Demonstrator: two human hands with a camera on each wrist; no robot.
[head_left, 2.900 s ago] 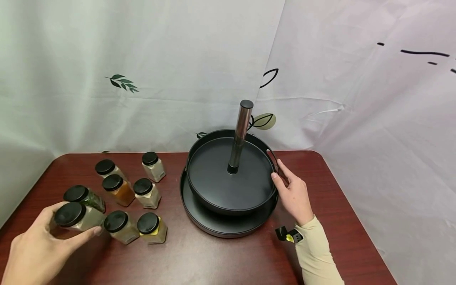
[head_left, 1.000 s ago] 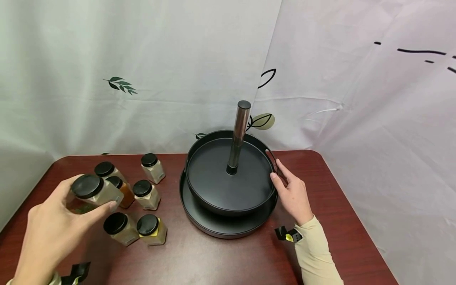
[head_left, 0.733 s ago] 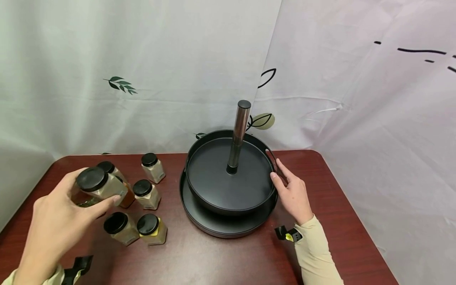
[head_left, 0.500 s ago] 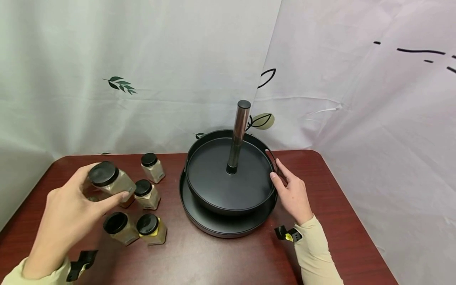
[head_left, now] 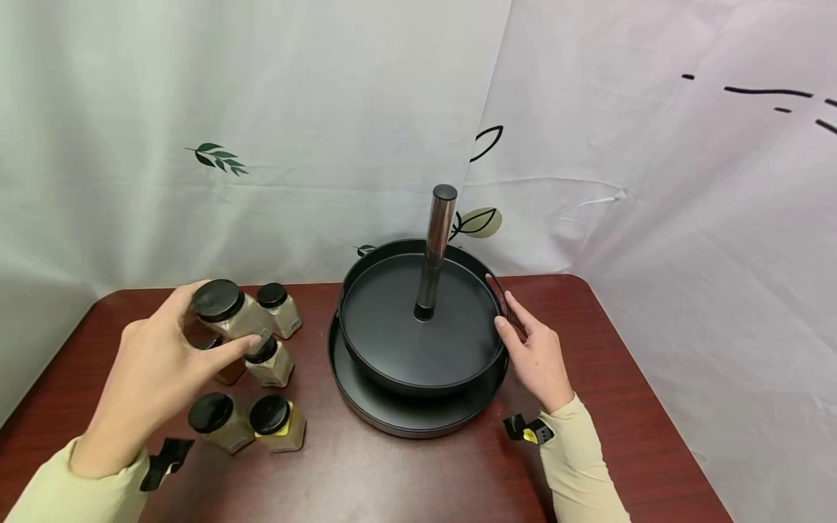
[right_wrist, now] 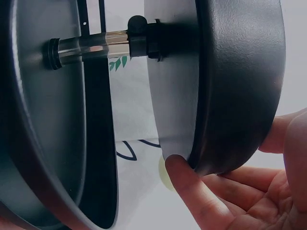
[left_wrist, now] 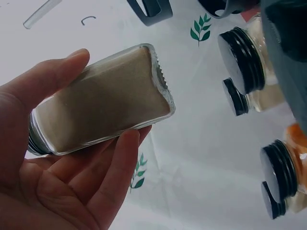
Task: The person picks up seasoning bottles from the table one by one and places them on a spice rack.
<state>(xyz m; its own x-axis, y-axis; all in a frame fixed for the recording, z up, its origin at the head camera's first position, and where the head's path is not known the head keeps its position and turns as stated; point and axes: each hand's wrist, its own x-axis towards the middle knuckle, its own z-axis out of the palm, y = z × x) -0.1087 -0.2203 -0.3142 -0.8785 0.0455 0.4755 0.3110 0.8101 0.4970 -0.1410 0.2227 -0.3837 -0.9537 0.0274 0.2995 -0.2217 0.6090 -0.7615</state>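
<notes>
My left hand holds a glass spice jar by its sides, lifted above the other jars. In the left wrist view this jar has a beige-brown filling, with thumb on one side and fingers on the other. A black two-tier round rack with a metal centre post stands mid-table. My right hand grips the right rim of its upper tray; in the right wrist view the fingers reach under the upper tray. Both trays show nothing on them.
Several black-lidded spice jars stand on the left: one at the back, one in the middle, two in front, including a yellow-marked jar. An orange-brown jar is partly hidden by my left hand. A white curtain hangs behind the table.
My left hand lifted the jar from the group's near-left side and carried it up, away and to the right, over the other jars. My right hand stays on the rack's rim.
</notes>
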